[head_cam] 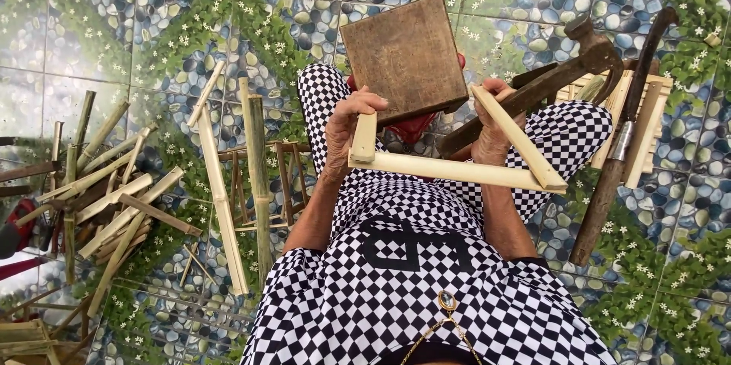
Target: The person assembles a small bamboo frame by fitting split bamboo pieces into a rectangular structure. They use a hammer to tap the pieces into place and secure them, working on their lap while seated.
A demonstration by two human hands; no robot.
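The bamboo-strip frame is gripped closed-fisted by the left hand, and apparently, with a hammer, by the right hand, so its joints could be split by a crooked blow.

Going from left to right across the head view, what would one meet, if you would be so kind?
Heap of split bamboo sticks → long bamboo poles on the floor → left hand holding the bamboo frame → wooden block → right hand holding the hammer → long-handled tool.

Pebble-and-leaf patterned floor tiles
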